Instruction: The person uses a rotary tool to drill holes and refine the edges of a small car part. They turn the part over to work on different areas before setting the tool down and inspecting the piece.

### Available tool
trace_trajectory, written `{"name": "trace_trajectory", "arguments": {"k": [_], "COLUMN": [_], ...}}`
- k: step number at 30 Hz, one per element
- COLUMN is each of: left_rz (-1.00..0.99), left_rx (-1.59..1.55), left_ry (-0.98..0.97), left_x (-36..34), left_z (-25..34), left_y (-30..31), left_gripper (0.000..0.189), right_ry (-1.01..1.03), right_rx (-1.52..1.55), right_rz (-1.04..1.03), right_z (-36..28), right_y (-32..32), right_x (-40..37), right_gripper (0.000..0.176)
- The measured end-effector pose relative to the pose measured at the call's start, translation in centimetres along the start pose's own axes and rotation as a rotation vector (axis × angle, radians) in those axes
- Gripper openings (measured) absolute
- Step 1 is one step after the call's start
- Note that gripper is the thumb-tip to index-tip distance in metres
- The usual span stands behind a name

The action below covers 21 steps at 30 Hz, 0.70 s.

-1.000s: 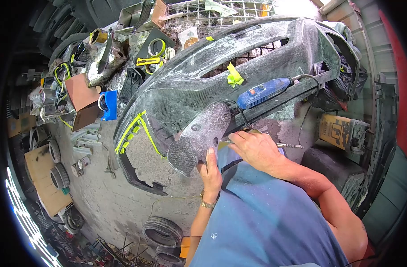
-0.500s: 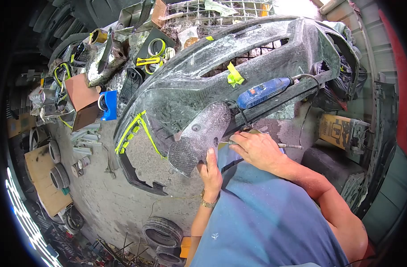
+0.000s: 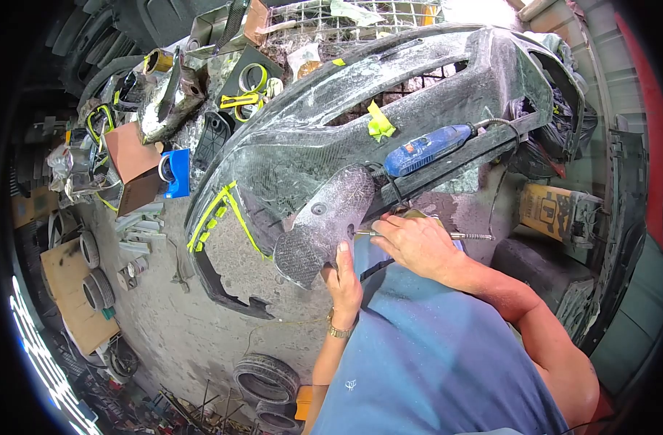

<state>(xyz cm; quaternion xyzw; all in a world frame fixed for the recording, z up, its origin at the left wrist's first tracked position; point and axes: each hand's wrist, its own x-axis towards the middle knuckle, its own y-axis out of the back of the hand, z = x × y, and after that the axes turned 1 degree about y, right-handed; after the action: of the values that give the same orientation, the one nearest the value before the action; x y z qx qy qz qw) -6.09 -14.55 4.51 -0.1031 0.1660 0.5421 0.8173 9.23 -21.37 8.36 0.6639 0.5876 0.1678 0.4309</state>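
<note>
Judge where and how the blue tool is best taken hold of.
Probably around the middle of the blue tool's body, from above: it lies lengthwise on the black panel, its long, rounded upper side exposed, while a coiled shaft leaves one end.

L grip (image 3: 344, 286) partly hid behind panel (image 3: 324, 226); tool (image 3: 471, 236) mid hid by R grip (image 3: 417, 243); shirt (image 3: 433, 348) cut off, btm edge.

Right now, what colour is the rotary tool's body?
Blue, with a small orange patch; the rotary tool shows best in the head view.
</note>
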Motion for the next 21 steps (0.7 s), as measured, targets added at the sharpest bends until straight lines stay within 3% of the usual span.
{"name": "trace_trajectory", "arguments": {"k": [4,17,21], "left_rz": [-0.042,0.031,-0.020], "left_rx": [0.045,0.055,0.118], "left_ry": [0.103,-0.026,-0.025], "left_x": [-0.1,-0.2,-0.3], "left_z": [0.5,0.0,0.4], "left_y": [0.2,-0.3,0.2], "left_gripper": [0.040,0.036,0.035], "right_ry": [0.030,-0.001,0.003], "right_rx": [-0.010,0.075,0.091], "right_rz": [0.041,-0.019,0.047], "right_z": [0.4,0.2,0.5], "right_y": [-0.5,0.4,-0.4], "right_x": [0.0,-0.1,0.1], "right_gripper": [0.025,0.026,0.025]}}
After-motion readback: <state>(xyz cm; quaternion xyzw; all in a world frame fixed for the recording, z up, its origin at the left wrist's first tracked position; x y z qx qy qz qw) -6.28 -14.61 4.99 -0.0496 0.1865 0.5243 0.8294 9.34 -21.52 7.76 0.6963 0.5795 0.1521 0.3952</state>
